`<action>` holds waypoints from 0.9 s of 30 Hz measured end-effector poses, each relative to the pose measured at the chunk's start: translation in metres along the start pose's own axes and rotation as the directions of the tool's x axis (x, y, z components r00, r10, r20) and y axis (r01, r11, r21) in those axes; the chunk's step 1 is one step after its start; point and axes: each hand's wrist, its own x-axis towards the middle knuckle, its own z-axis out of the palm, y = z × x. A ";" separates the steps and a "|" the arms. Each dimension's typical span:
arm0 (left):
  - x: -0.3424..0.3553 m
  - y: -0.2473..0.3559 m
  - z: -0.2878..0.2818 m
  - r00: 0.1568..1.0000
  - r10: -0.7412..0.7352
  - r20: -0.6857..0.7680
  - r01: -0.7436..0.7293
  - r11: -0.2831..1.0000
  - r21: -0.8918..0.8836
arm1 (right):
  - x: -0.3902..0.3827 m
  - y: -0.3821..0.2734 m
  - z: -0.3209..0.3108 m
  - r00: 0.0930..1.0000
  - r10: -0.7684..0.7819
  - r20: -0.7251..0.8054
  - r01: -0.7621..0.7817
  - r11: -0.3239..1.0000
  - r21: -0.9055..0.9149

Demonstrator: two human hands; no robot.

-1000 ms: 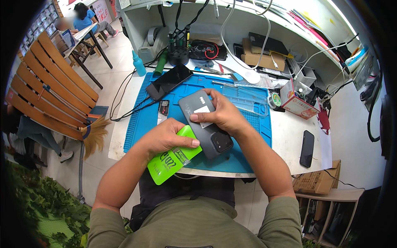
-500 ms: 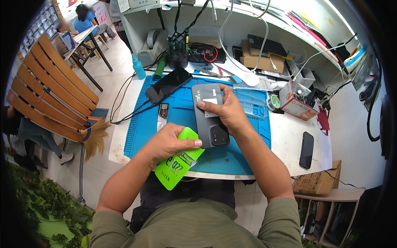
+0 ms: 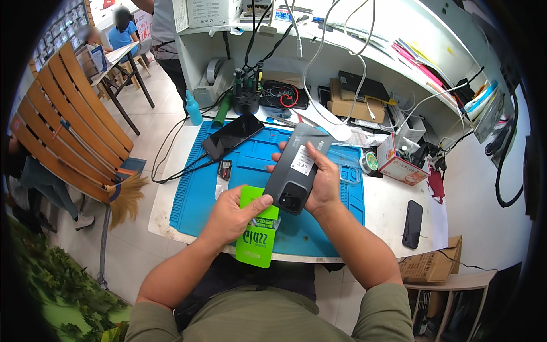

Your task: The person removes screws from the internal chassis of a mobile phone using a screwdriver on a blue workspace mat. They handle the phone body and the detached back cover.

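My right hand [image 3: 322, 182] holds a dark grey smartphone [image 3: 296, 168] with its back turned up, a white label and a black camera block showing. Thumb on the back, its fingers reach round the far side. Pinched in my left hand [image 3: 232, 215] is a bright green printed card [image 3: 256, 242], which hangs past the front edge of the table. The left thumb tip lies close to the phone's lower left corner; whether they touch I cannot tell. Under both hands lies a blue work mat [image 3: 239, 165], with a black phone [image 3: 233, 135] near its far left corner.
A small memory-card pack [image 3: 224, 171] lies on the mat. A clear phone case [image 3: 347, 168], a red-and-white box [image 3: 404, 159] and another black phone [image 3: 412, 224] are to the right. A blue bottle [image 3: 193, 108] and a screwdriver stand [image 3: 246, 97] stand behind. White cables [image 3: 307, 62] hang from the shelf.
The grey phone has tilted clockwise and shifted right, and more right-hand fingers show behind it. The green card has swung more upright and moved slightly right. My view has shifted a little.
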 end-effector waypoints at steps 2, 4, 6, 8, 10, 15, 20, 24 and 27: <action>-0.002 -0.005 0.002 1.000 0.016 0.009 -0.016 1.000 -0.003 | -0.005 0.003 0.006 0.995 -0.091 -0.034 0.092 0.996 0.015; -0.003 -0.005 0.003 0.999 0.040 -0.001 -0.040 0.998 -0.039 | -0.008 0.002 0.008 0.992 -0.114 -0.059 0.116 0.993 0.025; -0.006 -0.003 0.001 0.999 0.038 0.005 -0.037 0.998 -0.049 | -0.009 0.002 0.004 0.993 -0.109 -0.043 0.111 0.993 0.044; -0.008 0.004 -0.002 1.000 0.014 0.021 -0.014 0.999 -0.036 | -0.007 -0.001 -0.005 0.997 -0.075 0.020 0.074 0.995 0.066; -0.008 0.006 -0.009 0.998 -0.030 0.048 0.030 0.999 0.015 | -0.010 0.001 -0.005 0.996 -0.081 0.035 0.078 0.994 0.080; -0.009 0.017 -0.007 0.987 -0.098 0.125 0.090 0.994 0.067 | -0.008 0.010 0.001 0.989 -0.148 -0.022 0.149 0.984 0.099; -0.008 0.012 -0.014 0.988 -0.118 0.102 0.120 0.993 -0.017 | -0.007 0.013 0.002 0.988 -0.153 -0.022 0.154 0.984 0.092; -0.005 0.017 -0.024 0.984 -0.154 0.085 0.157 0.987 -0.039 | -0.006 0.012 0.000 0.990 -0.136 -0.034 0.139 0.984 0.107; -0.005 0.020 -0.028 0.989 -0.133 0.068 0.138 0.988 -0.070 | -0.006 0.010 0.000 0.988 -0.152 -0.027 0.154 0.984 0.088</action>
